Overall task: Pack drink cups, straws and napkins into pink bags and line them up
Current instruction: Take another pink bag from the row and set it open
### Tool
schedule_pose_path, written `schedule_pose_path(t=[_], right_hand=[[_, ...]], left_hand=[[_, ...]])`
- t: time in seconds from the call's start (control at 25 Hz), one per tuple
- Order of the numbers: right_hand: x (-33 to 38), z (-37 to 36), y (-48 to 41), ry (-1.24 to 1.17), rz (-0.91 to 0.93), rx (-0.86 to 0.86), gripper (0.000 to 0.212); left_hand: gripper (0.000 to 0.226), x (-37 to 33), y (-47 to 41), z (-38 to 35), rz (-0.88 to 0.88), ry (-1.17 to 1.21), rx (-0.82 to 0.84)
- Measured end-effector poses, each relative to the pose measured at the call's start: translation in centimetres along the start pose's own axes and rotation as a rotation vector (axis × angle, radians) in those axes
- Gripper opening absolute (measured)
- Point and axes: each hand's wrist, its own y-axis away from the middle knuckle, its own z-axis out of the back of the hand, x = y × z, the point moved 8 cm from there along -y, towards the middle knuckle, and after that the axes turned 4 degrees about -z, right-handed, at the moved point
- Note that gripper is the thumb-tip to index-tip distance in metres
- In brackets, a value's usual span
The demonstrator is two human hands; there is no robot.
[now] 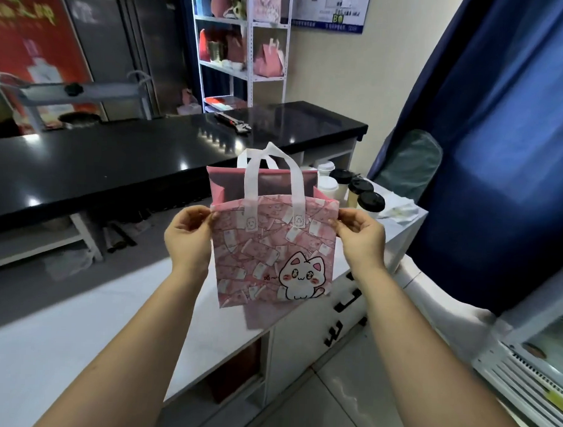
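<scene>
A pink bag (266, 254) with white handles and a white cat print hangs in the air over the white counter (78, 318), its mouth pulled open. My left hand (188, 234) pinches the bag's left top edge. My right hand (361, 233) pinches the right top edge. Behind the bag stand several drink cups (359, 190), some with black lids, some with white lids. White napkins (398, 209) lie to the right of the cups. No straws are visible.
A long black counter (132, 157) runs across behind, with a wrench (234, 121) on it. White shelves (245, 36) at the back hold pink and red bags. A blue curtain (499, 141) hangs at right, above a white cooler (530, 359).
</scene>
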Motion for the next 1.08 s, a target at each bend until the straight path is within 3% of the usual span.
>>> schedule_pose_path(t=[0.32,0.52,0.8,1.08], right_hand=[[-3.5,-3.4,-12.5,-0.011,-0.051,0.057,0.023],[-6.9,-5.5,-17.9,-0.065,-0.089,0.189,0.021],[-11.6,-5.7,-21.5,0.037,-0.098,0.479,0.033],[-10.7,-4.8,-22.7,0.130,-0.033,0.581,0.019]], left_hand=[[0.024,4.8,-7.1,-5.2,-0.012,0.027,0.008],[0.028,6.9,-7.1,-6.0,-0.019,-0.046,-0.101],[0.021,8.5,-0.7,-7.4,-0.046,-0.336,-0.350],[0.027,4.7,2.6,-10.3,-0.115,-0.615,-0.430]])
